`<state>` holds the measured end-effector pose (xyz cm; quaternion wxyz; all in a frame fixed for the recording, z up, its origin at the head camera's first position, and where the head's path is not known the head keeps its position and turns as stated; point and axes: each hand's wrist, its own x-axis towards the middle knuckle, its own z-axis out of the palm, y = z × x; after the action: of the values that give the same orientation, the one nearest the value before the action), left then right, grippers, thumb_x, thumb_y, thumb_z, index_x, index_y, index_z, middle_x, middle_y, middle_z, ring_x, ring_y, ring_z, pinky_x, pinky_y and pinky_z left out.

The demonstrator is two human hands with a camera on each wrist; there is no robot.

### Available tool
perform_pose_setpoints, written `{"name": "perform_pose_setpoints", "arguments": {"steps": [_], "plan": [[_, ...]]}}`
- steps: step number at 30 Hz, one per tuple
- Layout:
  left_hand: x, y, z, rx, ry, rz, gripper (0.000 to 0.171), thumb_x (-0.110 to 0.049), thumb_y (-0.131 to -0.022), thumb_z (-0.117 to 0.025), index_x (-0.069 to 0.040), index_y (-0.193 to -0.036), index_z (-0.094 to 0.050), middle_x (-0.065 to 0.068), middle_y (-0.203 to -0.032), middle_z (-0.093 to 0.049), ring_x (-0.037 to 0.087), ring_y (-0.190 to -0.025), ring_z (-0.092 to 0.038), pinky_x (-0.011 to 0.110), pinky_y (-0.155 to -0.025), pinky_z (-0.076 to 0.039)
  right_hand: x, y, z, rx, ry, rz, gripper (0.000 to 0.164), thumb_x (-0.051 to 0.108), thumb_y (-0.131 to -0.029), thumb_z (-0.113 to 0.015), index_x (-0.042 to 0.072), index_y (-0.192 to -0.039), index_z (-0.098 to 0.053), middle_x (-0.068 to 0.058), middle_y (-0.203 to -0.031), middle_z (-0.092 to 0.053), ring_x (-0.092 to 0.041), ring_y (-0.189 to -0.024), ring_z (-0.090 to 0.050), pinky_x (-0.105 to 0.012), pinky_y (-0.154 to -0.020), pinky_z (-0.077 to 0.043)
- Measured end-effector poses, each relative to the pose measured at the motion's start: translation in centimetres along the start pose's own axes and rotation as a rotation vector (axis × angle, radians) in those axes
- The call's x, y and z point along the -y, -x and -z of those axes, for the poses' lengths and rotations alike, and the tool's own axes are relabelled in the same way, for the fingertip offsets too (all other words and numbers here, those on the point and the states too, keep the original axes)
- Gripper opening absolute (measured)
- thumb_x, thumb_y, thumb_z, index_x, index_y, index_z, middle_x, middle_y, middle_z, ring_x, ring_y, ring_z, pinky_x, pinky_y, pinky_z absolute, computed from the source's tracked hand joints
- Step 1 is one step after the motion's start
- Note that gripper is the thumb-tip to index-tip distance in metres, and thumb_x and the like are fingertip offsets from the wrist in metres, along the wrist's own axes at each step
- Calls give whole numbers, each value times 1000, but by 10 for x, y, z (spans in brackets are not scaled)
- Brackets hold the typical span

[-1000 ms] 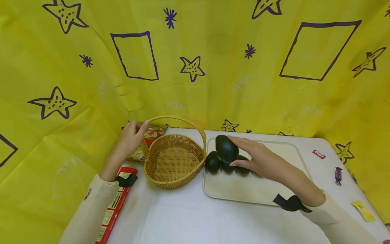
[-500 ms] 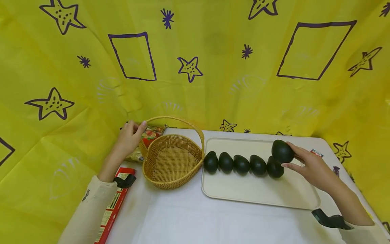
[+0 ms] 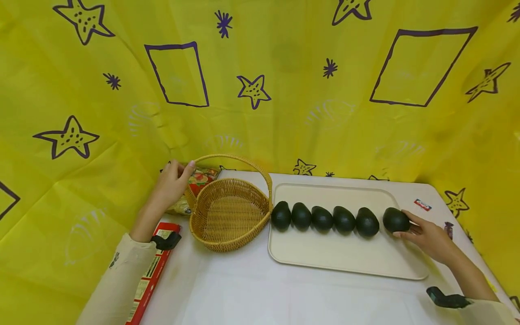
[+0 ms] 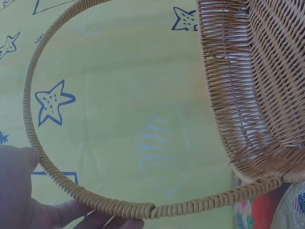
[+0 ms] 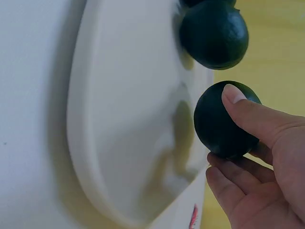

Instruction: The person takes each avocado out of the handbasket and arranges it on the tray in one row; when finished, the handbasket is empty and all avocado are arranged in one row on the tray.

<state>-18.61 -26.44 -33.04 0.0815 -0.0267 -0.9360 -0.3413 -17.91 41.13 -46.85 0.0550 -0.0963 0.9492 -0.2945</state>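
My right hand (image 3: 426, 237) holds a dark green avocado (image 3: 396, 220) between thumb and fingers, at the right end of the cream tray (image 3: 345, 259). In the right wrist view this avocado (image 5: 226, 119) seems slightly off the tray, with a shadow beside it. Several more avocados (image 3: 322, 219) lie in a row along the tray, left of the held one. My left hand (image 3: 172, 183) grips the wicker basket's handle (image 3: 235, 156) on its left side. The left wrist view shows fingers curled around that handle (image 4: 114, 207). Bare weave shows across the floor of the basket (image 3: 231, 221).
Left of the basket lie a red package (image 3: 156, 266) and colourful food packets (image 3: 203, 178). Small wrapped sweets (image 3: 422, 205) lie past the tray's right end. A yellow curtain (image 3: 284, 126) with star drawings hangs behind the white table (image 3: 243, 289).
My right hand has carried the avocado from the tray's left part to its right end and lowered it. The row of avocados came into full view. My left hand stays on the handle.
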Motion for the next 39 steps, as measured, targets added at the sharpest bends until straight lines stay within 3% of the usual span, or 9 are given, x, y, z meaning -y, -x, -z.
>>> {"name": "perform_pose_setpoints", "arguments": {"steps": [3, 7, 12, 20, 30, 39], "plan": [[0, 1, 0, -4, 1, 0, 58, -57, -112, -34, -2, -97, -43, 19, -97, -43, 32, -83, -41, 42, -72, -36, -5, -1, -4, 11, -5, 4, 88, 29, -99, -77, -15, -157, -28, -50, -144, -40, -64, -131, -48, -69, -98, -45], [-1, 2, 0, -8, -9, 17, 61, -59, -112, -34, 0, -107, -47, 20, -105, -46, 33, -89, -44, 43, -75, -37, -6, -1, -7, 28, -24, 23, 88, 25, -98, -79, -13, -158, -28, -52, -148, -35, -65, -132, -46, -57, -94, -53], [-1, 2, 0, -14, -2, 15, 65, -59, -112, -33, 4, -113, -51, 22, -109, -48, 34, -91, -46, 43, -76, -38, -3, -1, -9, 38, -66, 39, 87, 22, -98, -78, -11, -160, -26, -53, -151, -29, -72, -130, -41, -66, -99, -44], [-2, 2, 1, -3, -15, 32, 66, -61, -111, -33, 3, -113, -49, 21, -111, -47, 34, -93, -45, 43, -77, -38, -1, 0, -9, 43, -9, 30, 95, 28, -97, -79, -10, -162, -20, -53, -149, -31, -73, -129, -41, -78, -99, -39], [-1, 2, 0, 3, -12, 34, 67, -62, -110, -32, 2, -113, -49, 22, -112, -47, 34, -94, -45, 43, -77, -38, -1, 4, -6, 68, -40, -3, 100, 31, -97, -78, -8, -163, -15, -52, -152, -28, -73, -134, -36, -80, -101, -36], [-5, 0, 0, 17, -13, 28, 71, -63, -110, -31, 4, -124, -48, 27, -125, -43, 39, -106, -45, 52, -87, -42, 5, 5, 7, 38, 77, 2, 104, 41, -97, -78, -6, -165, -14, -52, -150, -31, -76, -125, -39, -82, -92, -39]]}}
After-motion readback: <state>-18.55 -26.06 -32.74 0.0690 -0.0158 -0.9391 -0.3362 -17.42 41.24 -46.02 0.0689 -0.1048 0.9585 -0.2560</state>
